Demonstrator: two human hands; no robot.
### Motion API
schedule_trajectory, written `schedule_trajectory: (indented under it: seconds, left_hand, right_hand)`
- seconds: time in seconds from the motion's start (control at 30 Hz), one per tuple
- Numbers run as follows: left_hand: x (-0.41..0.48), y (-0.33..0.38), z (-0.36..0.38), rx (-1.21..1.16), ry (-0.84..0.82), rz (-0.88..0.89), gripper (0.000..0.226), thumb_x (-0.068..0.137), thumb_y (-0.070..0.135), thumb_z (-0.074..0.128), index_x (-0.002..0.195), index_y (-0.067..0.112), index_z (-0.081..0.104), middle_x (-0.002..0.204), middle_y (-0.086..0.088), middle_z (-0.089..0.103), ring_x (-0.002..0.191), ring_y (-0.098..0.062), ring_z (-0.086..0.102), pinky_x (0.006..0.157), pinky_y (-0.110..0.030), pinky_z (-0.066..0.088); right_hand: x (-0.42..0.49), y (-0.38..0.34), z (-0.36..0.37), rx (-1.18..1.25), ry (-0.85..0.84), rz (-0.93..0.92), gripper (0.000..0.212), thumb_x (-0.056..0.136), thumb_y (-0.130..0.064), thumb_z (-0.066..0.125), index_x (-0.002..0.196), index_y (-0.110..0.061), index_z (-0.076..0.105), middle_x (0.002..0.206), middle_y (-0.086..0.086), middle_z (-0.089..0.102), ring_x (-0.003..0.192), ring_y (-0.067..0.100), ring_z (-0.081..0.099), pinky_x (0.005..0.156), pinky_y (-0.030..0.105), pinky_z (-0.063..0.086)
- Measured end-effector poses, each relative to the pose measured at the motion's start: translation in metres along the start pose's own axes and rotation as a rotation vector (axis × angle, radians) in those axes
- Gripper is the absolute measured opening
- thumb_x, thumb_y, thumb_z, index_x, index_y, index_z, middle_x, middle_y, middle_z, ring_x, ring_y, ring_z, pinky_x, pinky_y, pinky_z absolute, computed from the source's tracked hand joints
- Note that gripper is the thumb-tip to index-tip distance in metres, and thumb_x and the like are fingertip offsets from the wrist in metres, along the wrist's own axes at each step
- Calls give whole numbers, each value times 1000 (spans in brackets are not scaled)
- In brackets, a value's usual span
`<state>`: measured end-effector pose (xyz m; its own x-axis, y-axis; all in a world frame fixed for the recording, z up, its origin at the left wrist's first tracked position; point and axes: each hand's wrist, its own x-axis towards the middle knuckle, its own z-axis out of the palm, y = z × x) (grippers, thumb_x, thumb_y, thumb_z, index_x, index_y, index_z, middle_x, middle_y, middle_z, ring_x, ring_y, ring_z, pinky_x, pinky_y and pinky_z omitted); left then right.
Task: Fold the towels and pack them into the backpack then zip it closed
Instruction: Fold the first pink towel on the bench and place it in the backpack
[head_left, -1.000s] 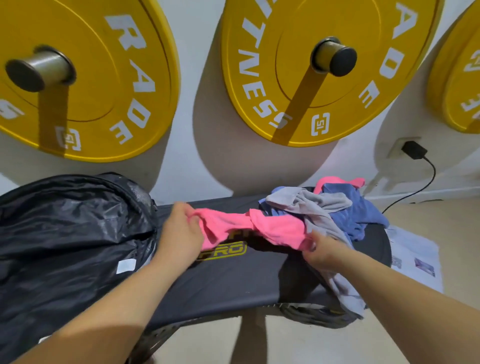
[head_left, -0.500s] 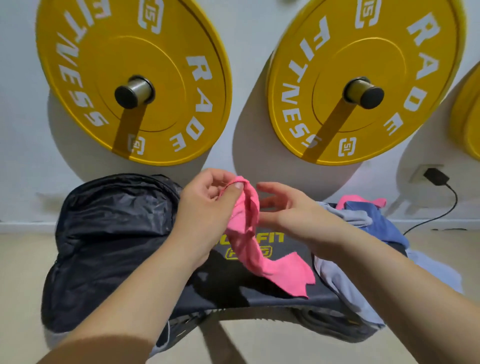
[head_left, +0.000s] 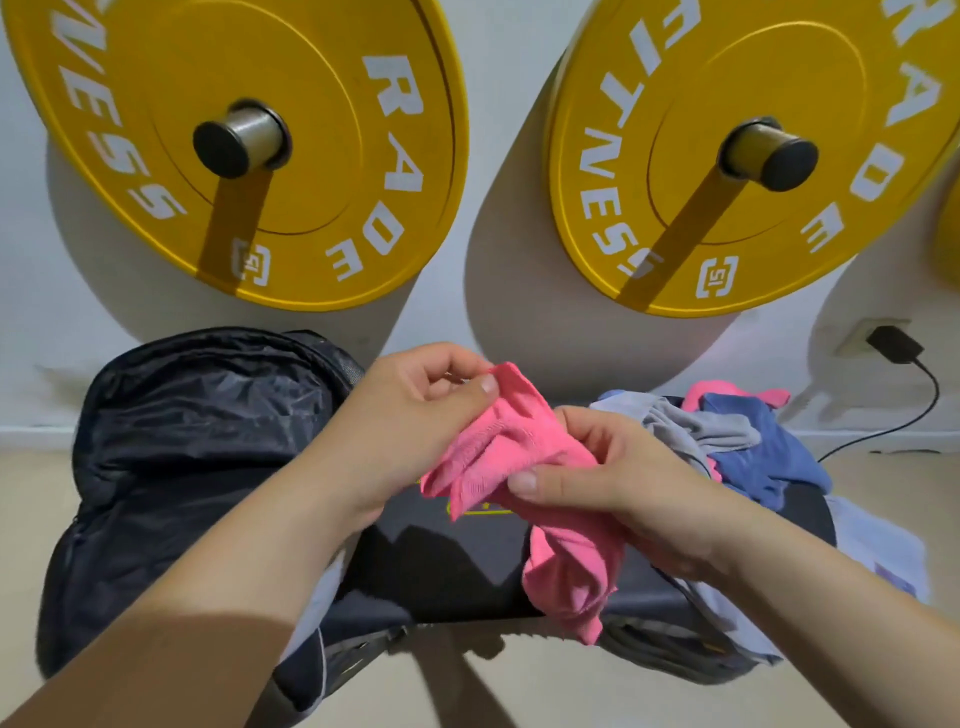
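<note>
A crumpled pink towel (head_left: 519, 447) hangs in the air above the black bench (head_left: 447, 566). My left hand (head_left: 415, 415) pinches its upper corner between thumb and fingers. My right hand (head_left: 613, 478) grips the towel lower down, and the loose end (head_left: 576, 587) droops below it. The black backpack (head_left: 197, 467) lies on the left end of the bench. A pile of grey (head_left: 696, 426), blue (head_left: 758, 452) and pink (head_left: 706, 389) towels sits on the right end.
Two yellow weight plates (head_left: 311, 156) (head_left: 753, 156) hang on pegs on the white wall behind the bench. A black charger (head_left: 891, 345) is plugged in at the right, its cable running to the floor. Papers (head_left: 878, 545) lie on the floor at right.
My right hand has closed onto the pink towel lower down; before, its fingers were spread near the top corner. The towel is more bunched between both hands.
</note>
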<state>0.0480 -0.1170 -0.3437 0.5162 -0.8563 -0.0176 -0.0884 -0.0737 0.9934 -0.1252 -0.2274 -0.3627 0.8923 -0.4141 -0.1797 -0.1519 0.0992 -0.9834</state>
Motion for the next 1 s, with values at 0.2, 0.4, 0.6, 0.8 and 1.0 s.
schedule_trajectory:
  seconds: [0.2,0.4,0.6,0.8,1.0]
  left_hand:
    - [5,-5,9,4,-27,36,10,102,16,60,99,14,69,86,-23,74,70,-25,65,66,-35,47]
    - [2,-1,6,105,-36,116,12,98,9,63,92,13,72,79,-6,72,74,-14,66,73,-34,54]
    - [3,-5,9,191,138,182,16,106,19,49,94,22,59,61,2,58,53,-8,47,52,-24,40]
    - [13,4,-33,219,607,357,15,104,20,49,95,29,57,78,5,60,68,-4,55,66,-22,44]
    - [11,-11,-21,246,278,14,2,90,12,67,89,10,67,73,11,66,69,-4,57,66,-22,43]
  right_hand:
    - [23,7,3,103,53,123,56,98,-39,62,125,9,54,88,23,69,83,23,64,87,36,54]
    - [9,14,5,-70,190,-133,20,78,-6,78,78,-8,58,72,6,62,67,16,59,60,26,48]
    - [9,12,-2,-427,222,-91,54,72,-48,88,77,-5,55,67,9,64,62,12,58,58,31,45]
    - [5,24,-16,-227,-68,108,46,91,-38,74,97,6,62,85,28,67,69,25,61,55,33,50]
    - [13,30,-13,-308,370,-64,46,95,-41,68,76,-1,57,67,2,46,65,15,42,58,32,32]
